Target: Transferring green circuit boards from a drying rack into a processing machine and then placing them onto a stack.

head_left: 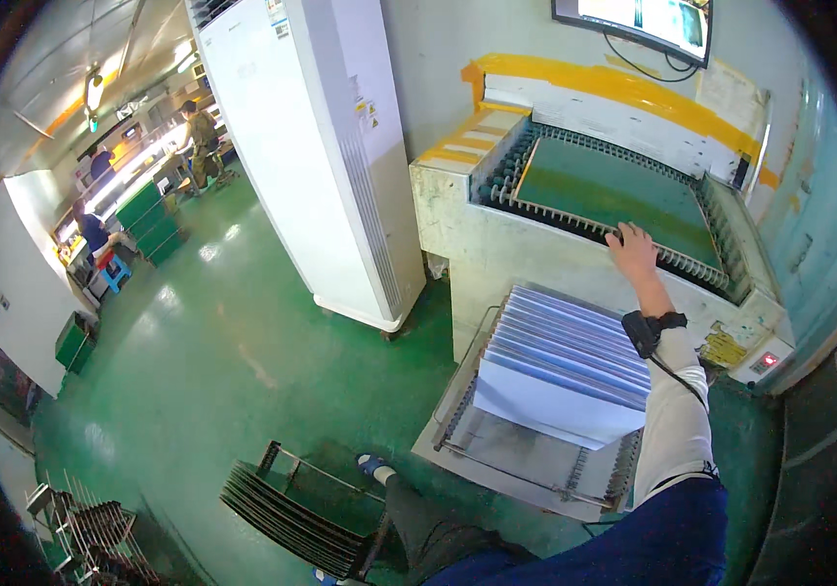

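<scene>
My right hand [634, 250] reaches over the near side of a white machine. Its fingers are spread and slightly bent, at the near edge of a flat green panel [623, 195]. Whether the fingertips touch the panel or only the rollers at its edge, I cannot tell. The panel lies flat on the machine's roller bed [574, 228], among rows of small dark wheels. Below my right forearm, a rack [526, 454] holds several thin white sheets [550, 396] upright, side by side. A black strap with a small device [645, 334] circles my right wrist. My left hand is out of the picture.
A tall white cabinet-like unit [291, 146] stands left of the machine [526, 259]. Dark slotted racks [291, 518] are on the green floor near my feet, with another [86, 532] at lower left. People sit at a lit bench far left. A screen [648, 24] hangs above.
</scene>
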Demonstrator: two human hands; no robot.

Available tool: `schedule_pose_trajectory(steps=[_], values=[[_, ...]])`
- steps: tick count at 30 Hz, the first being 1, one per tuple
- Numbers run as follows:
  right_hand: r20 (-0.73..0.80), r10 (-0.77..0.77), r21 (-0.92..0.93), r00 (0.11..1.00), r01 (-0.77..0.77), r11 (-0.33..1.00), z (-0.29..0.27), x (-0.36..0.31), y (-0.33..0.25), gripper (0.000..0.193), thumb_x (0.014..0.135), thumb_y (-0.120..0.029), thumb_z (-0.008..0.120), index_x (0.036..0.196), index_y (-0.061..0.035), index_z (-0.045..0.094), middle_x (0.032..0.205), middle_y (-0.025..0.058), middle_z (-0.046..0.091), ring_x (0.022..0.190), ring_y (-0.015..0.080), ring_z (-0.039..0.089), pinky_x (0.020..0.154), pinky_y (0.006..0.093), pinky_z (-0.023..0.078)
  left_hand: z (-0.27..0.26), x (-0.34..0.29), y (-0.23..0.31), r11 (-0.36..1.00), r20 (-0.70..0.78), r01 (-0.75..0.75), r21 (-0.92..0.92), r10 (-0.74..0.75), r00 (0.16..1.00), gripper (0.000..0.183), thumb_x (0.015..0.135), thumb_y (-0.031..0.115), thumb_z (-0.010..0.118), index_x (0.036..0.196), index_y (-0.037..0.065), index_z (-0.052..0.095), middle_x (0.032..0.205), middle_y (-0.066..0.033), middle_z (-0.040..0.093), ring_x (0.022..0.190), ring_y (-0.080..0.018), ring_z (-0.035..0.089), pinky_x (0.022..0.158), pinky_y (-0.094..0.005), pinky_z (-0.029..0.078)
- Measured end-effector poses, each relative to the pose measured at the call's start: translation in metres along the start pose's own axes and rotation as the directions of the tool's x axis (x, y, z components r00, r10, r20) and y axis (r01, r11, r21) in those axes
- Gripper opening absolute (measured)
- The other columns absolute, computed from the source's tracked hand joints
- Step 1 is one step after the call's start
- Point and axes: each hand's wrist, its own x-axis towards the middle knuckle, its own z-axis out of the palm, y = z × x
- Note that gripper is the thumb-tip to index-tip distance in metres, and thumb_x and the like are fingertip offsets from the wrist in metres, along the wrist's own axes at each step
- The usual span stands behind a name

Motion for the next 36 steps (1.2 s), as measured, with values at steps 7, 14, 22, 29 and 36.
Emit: schedule_pose_trajectory(steps=[7, 14, 22, 29, 36], values=[[0.172, 0.026, -0.079, 0.985, -0.012, 0.997, -0.011, 0.020, -0.006, 0.066, 0.092, -0.057, 0.047, 0.143, -0.0142, 0.046, 0.151, 0.0123, 0.040, 0.139, 0.0331, 0.035, 0.111, 0.0559, 0.027, 0.012, 0.004, -0.011, 0.997, -0.045, -0.034, -0.063, 0.032, 0.999, 0.042, 0.088, 0.032, 0.065, 0.115, -0.001, 0.066, 0.113, -0.0218, 0.066, 0.101, -0.0364, 0.062, 0.088, -0.0442, 0.047], [0.116, -0.031, -0.101, 0.993, 0.043, 0.994, -0.005, 0.034, -0.026, 0.066, 0.091, -0.058, 0.048, 0.141, -0.0135, 0.048, 0.146, 0.0122, 0.045, 0.133, 0.0318, 0.044, 0.107, 0.0478, 0.037, 0.020, 0.009, -0.045, 0.958, -0.341, -0.287, 0.012, 0.274, 0.899, 0.030, 0.076, 0.024, 0.063, 0.068, -0.005, 0.064, 0.054, -0.0146, 0.059, 0.045, -0.0186, 0.055, 0.050, -0.0361, 0.045], [0.011, -0.006, -0.285, 1.000, 0.009, 0.959, 0.000, 0.026, 0.001, 0.056, 0.099, -0.051, 0.039, 0.136, -0.0119, 0.053, 0.143, 0.0129, 0.049, 0.128, 0.0312, 0.048, 0.104, 0.0503, 0.038, 0.028, -0.004, -0.005, 0.988, -0.343, -0.149, -0.031, 0.129, 0.931, 0.038, 0.072, 0.035, 0.066, 0.079, -0.002, 0.071, 0.074, -0.0229, 0.066, 0.074, -0.0346, 0.068, 0.071, -0.0421, 0.052], [-0.058, -0.164, -0.371, 0.985, 0.131, 0.919, 0.024, 0.011, 0.003, 0.053, 0.101, -0.049, 0.035, 0.140, -0.0161, 0.049, 0.147, 0.0021, 0.045, 0.131, 0.0262, 0.046, 0.107, 0.0480, 0.034, 0.025, -0.008, -0.014, 0.993, -0.315, -0.072, -0.088, 0.041, 0.948, 0.035, 0.071, 0.035, 0.068, 0.080, 0.001, 0.071, 0.077, -0.0208, 0.068, 0.077, -0.0366, 0.067, 0.073, -0.0440, 0.052], [0.003, -0.167, -0.317, 0.986, 0.159, 0.935, 0.038, -0.022, -0.021, 0.054, 0.101, -0.050, 0.035, 0.143, -0.0175, 0.045, 0.147, 0.0071, 0.045, 0.128, 0.0328, 0.047, 0.106, 0.0490, 0.035, 0.015, -0.010, -0.030, 0.996, -0.192, 0.087, -0.022, -0.089, 0.977, 0.037, 0.072, 0.038, 0.067, 0.088, 0.005, 0.073, 0.087, -0.0171, 0.071, 0.086, -0.0358, 0.068, 0.079, -0.0443, 0.053]])
